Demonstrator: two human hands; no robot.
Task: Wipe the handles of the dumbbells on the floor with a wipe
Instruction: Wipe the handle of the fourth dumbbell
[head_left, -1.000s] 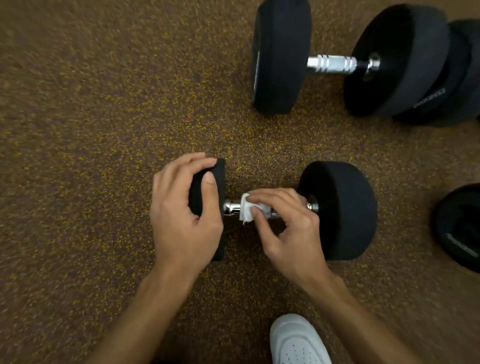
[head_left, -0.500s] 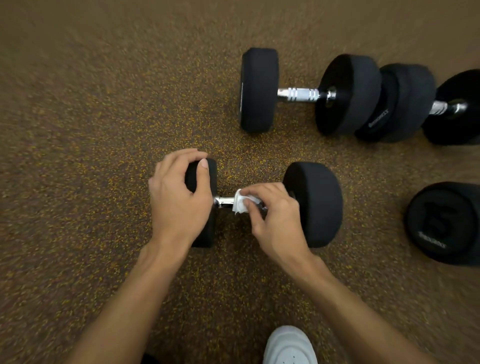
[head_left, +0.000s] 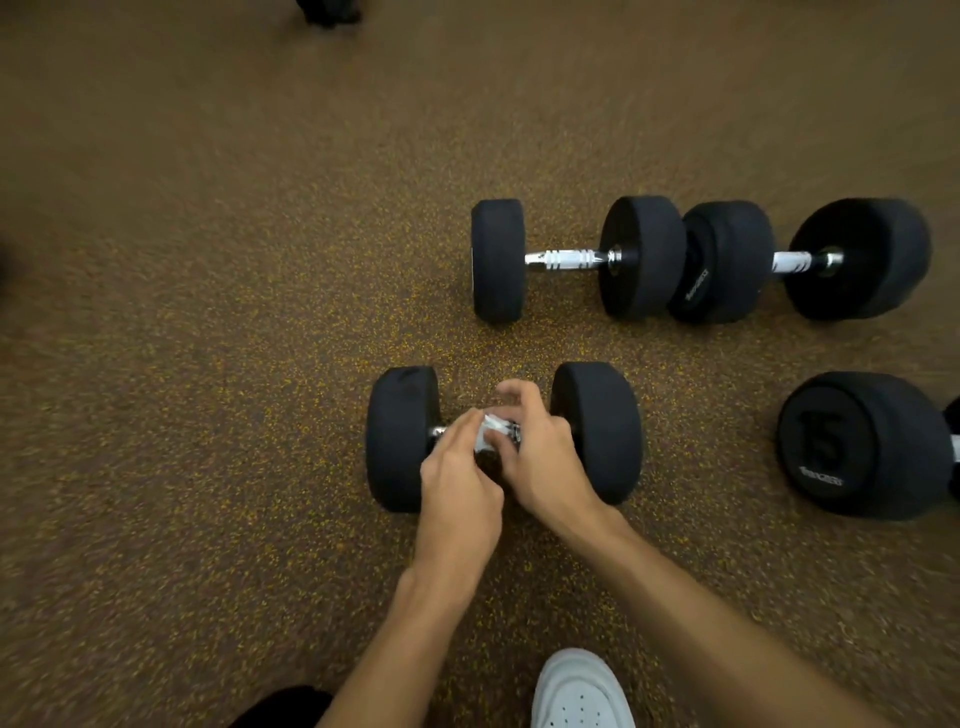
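writing: "15" on right dumbbell (head_left: 857, 447), brand unreadable | near dumbbell (head_left: 602, 431): axis left-right | right grip (head_left: 540, 452) pinches wipe (head_left: 491, 434) on handle (head_left: 439, 431) | left grip (head_left: 457, 478) touches wipe, hold unclear

The place is identified as the free-weight area of a gym. The floor (head_left: 208, 364) is covered throughout in dark rubber flecked with yellow, a surface typical of weight rooms. Four black dumbbells with chromed handles are set on it: the nearest dumbbell (head_left: 397, 441), the rear left dumbbell (head_left: 566, 258), the rear right dumbbell (head_left: 727, 260) and the right-edge dumbbell (head_left: 831, 447), whose head is marked "15". A white sports shoe (head_left: 576, 691) is seen at the bottom edge.
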